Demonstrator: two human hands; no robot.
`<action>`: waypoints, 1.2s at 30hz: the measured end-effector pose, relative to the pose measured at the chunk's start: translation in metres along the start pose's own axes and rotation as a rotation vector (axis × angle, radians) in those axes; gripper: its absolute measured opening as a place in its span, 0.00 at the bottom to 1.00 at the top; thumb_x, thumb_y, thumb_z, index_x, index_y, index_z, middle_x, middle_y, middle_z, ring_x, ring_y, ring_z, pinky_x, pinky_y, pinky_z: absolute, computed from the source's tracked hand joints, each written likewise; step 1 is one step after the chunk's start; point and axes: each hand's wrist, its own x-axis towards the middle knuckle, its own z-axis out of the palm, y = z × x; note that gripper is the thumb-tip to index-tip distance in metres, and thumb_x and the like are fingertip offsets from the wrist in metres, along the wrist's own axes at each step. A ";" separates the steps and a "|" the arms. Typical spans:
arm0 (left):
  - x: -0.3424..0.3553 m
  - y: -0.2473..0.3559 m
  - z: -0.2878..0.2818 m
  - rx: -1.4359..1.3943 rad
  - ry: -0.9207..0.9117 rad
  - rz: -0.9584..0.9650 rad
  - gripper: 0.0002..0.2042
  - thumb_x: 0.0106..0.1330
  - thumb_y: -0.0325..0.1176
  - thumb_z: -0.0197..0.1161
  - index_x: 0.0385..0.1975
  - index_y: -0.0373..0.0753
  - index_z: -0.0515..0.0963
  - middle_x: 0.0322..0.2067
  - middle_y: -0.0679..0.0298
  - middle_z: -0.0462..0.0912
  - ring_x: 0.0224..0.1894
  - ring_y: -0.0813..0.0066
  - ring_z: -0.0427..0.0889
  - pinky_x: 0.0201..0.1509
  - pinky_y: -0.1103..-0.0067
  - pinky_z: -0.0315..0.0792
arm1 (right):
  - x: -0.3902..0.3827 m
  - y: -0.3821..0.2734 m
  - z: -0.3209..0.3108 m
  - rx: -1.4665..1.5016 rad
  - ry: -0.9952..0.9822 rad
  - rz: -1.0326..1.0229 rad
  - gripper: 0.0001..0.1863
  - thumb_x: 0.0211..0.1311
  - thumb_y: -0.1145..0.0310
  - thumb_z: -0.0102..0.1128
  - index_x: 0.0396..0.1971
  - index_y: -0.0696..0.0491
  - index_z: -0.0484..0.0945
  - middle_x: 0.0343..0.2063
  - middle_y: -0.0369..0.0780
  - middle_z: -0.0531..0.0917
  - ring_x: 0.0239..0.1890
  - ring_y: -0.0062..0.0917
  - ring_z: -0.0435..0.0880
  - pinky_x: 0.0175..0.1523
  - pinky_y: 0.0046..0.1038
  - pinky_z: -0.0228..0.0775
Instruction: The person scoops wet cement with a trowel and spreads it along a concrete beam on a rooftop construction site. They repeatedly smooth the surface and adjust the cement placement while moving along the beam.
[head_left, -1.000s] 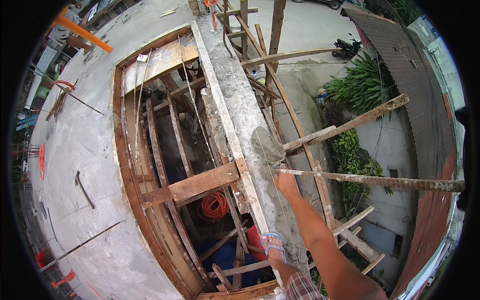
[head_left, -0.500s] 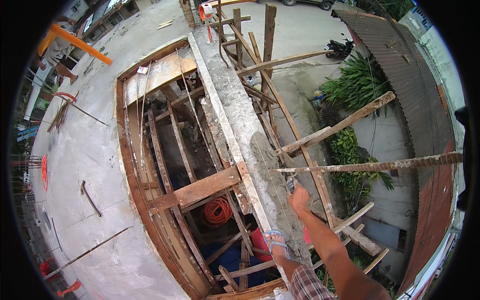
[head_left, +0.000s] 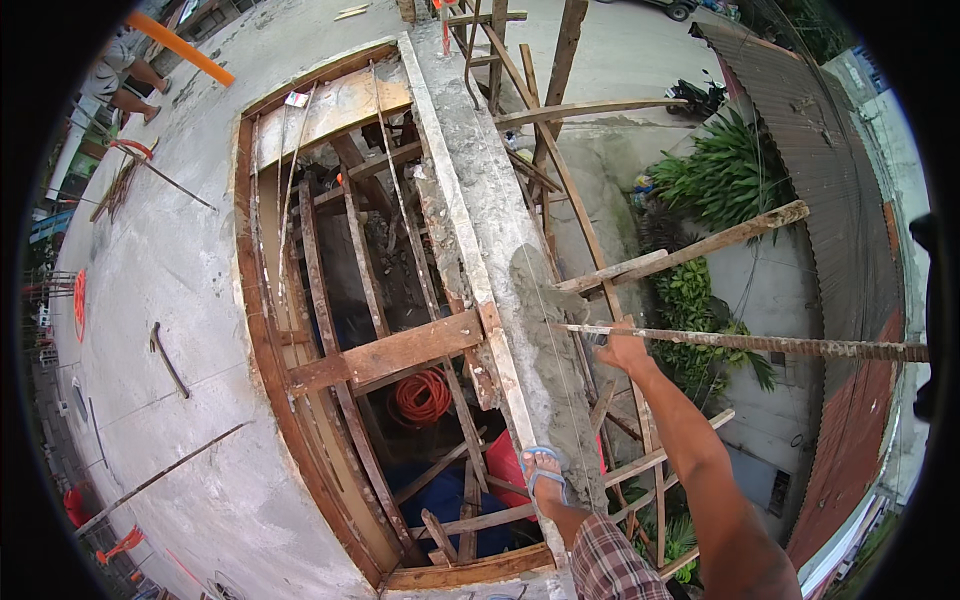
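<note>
My right hand [head_left: 624, 350] reaches down past the outer edge of a narrow concrete ledge, its fingers curled. A dark-handled trowel showed in it a moment ago; now the fingers and the bar hide most of the tool. Wet grey mortar [head_left: 540, 300] coats the ledge [head_left: 470, 170] beside the hand. A thin string [head_left: 558, 345] runs along the mortar. Just above the knuckles, a ribbed steel bar [head_left: 760, 342] crosses the view from the right. My sandalled foot [head_left: 545, 470] stands on the ledge's pale inner edge. My left hand is out of view.
Left of the ledge is a wood-framed opening with a plank [head_left: 400, 350] across it and an orange hose coil [head_left: 420, 397] below. Timber scaffolding [head_left: 575, 205] stands outside over a drop with plants [head_left: 720, 175]. Another person's legs [head_left: 135, 90] show at far left on the slab.
My right hand has moved a little farther and outward, beneath the steel bar. The trowel's dark handle has gone mostly out of sight. The whole view has shifted slightly.
</note>
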 end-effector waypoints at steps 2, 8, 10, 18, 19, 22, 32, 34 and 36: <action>0.000 -0.003 -0.002 -0.011 0.009 -0.013 0.26 0.56 0.49 0.67 0.51 0.44 0.71 0.45 0.59 0.73 0.46 0.65 0.71 0.44 0.68 0.64 | 0.039 0.001 -0.008 -0.151 -0.136 -0.028 0.21 0.44 0.60 0.66 0.39 0.56 0.80 0.33 0.52 0.82 0.38 0.48 0.82 0.44 0.44 0.76; -0.005 0.002 -0.012 -0.042 0.048 -0.031 0.25 0.56 0.49 0.67 0.50 0.45 0.72 0.43 0.60 0.74 0.44 0.67 0.72 0.41 0.69 0.64 | 0.064 -0.007 -0.046 -0.114 -0.031 -0.070 0.16 0.42 0.68 0.59 0.34 0.54 0.82 0.30 0.52 0.83 0.37 0.47 0.83 0.44 0.43 0.76; -0.006 0.002 -0.015 -0.057 0.057 -0.038 0.25 0.56 0.49 0.67 0.49 0.45 0.72 0.43 0.60 0.74 0.43 0.67 0.72 0.41 0.69 0.64 | 0.061 -0.014 -0.057 -0.280 -0.131 -0.107 0.13 0.46 0.67 0.59 0.34 0.52 0.83 0.33 0.51 0.84 0.39 0.44 0.84 0.44 0.42 0.77; -0.007 0.004 -0.031 -0.088 0.090 -0.057 0.23 0.55 0.49 0.68 0.48 0.47 0.74 0.40 0.62 0.76 0.40 0.69 0.73 0.37 0.70 0.65 | 0.056 -0.023 -0.053 -0.245 -0.071 -0.087 0.11 0.47 0.69 0.62 0.33 0.53 0.82 0.31 0.47 0.84 0.37 0.41 0.85 0.42 0.40 0.77; -0.007 0.005 -0.032 -0.090 0.093 -0.056 0.23 0.55 0.49 0.68 0.48 0.47 0.74 0.40 0.63 0.76 0.40 0.69 0.74 0.37 0.70 0.65 | 0.057 -0.023 -0.054 -0.200 -0.019 -0.070 0.11 0.45 0.70 0.62 0.32 0.54 0.82 0.30 0.47 0.84 0.36 0.43 0.84 0.41 0.41 0.77; -0.005 0.009 -0.036 -0.106 0.100 -0.061 0.23 0.54 0.50 0.68 0.47 0.48 0.74 0.39 0.63 0.76 0.39 0.69 0.74 0.36 0.70 0.65 | 0.065 -0.029 -0.058 -0.247 0.076 -0.034 0.09 0.47 0.71 0.61 0.32 0.54 0.81 0.31 0.47 0.84 0.36 0.41 0.85 0.41 0.39 0.78; -0.026 -0.005 -0.116 -0.191 0.211 -0.143 0.21 0.54 0.50 0.69 0.45 0.50 0.76 0.36 0.66 0.78 0.35 0.71 0.76 0.32 0.71 0.66 | -0.061 -0.018 -0.033 -0.055 0.210 0.278 0.25 0.49 0.69 0.63 0.48 0.57 0.69 0.30 0.50 0.83 0.34 0.48 0.83 0.41 0.45 0.76; -0.036 -0.026 -0.160 -0.272 0.281 -0.184 0.21 0.53 0.50 0.69 0.44 0.50 0.76 0.36 0.66 0.78 0.35 0.72 0.76 0.31 0.71 0.66 | -0.141 -0.022 -0.053 0.224 0.361 0.333 0.21 0.47 0.72 0.64 0.42 0.61 0.69 0.28 0.53 0.82 0.36 0.52 0.82 0.40 0.45 0.72; -0.044 -0.056 -0.214 -0.386 0.372 -0.219 0.20 0.53 0.50 0.69 0.44 0.51 0.77 0.35 0.66 0.79 0.34 0.72 0.76 0.30 0.72 0.67 | -0.224 -0.044 -0.093 0.647 0.479 0.399 0.19 0.51 0.74 0.64 0.41 0.63 0.70 0.27 0.47 0.78 0.29 0.36 0.78 0.39 0.34 0.70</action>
